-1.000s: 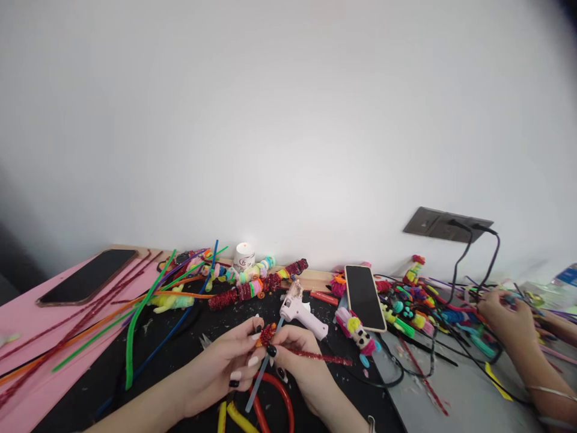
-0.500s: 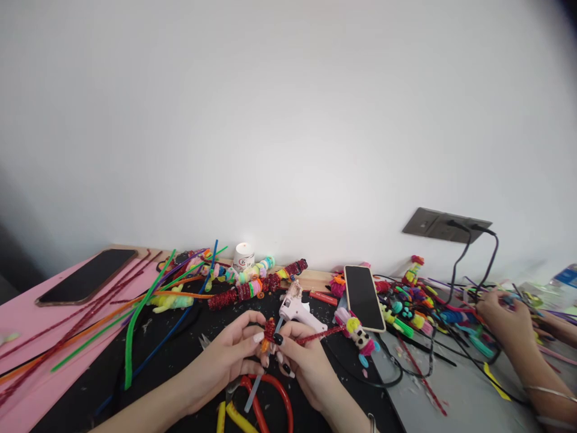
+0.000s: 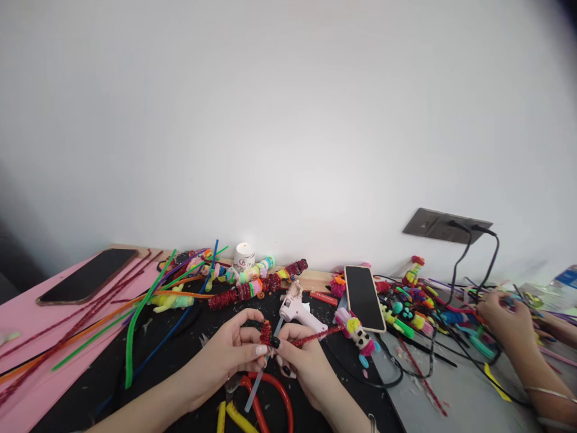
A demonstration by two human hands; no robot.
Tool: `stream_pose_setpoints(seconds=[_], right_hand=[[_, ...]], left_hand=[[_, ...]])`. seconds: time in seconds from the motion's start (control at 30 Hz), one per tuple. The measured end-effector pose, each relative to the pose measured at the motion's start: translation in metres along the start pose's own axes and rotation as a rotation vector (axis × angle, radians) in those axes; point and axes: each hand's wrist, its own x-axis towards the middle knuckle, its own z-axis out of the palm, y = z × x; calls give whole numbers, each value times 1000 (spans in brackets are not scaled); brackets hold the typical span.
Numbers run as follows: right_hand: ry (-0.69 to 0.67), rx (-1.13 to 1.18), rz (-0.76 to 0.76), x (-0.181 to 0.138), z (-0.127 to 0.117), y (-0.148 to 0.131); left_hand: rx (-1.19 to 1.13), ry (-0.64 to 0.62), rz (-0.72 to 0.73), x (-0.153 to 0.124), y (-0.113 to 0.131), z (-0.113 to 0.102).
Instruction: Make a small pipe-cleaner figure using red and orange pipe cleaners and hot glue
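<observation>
My left hand (image 3: 232, 352) pinches a small wound piece of dark red pipe cleaner (image 3: 265, 334) between thumb and fingers. Close against it, my right hand (image 3: 302, 358) grips the same tinsel pipe cleaner, whose loose tail (image 3: 318, 337) runs out to the right. Just beyond my hands lies a white glue gun (image 3: 300, 314). A translucent glue stick (image 3: 253, 391) slants down behind my fingers, over a red-handled tool (image 3: 283, 391). Yellow handles (image 3: 238, 417) show below my left hand. My fingers partly hide the wound piece.
Loose pipe cleaners (image 3: 135, 319) and a phone (image 3: 88, 276) lie left on a pink board. Another phone (image 3: 364, 297) rests beside a pipe-cleaner figure (image 3: 358, 335). A paper cup (image 3: 244, 257) stands by the wall. Black cables and another person's hand (image 3: 509, 325) are at right.
The wound piece has turned in my fingers: its orange part showed before, and now mostly red coils show. Both hands have stayed nearly in place.
</observation>
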Motion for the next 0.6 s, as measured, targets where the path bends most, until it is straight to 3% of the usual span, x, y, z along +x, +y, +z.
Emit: stream_pose_setpoints(seconds=[0.6], right_hand=[[33, -151, -41, 0, 2, -7]], left_hand=[[-43, 7, -25, -1, 4, 1]])
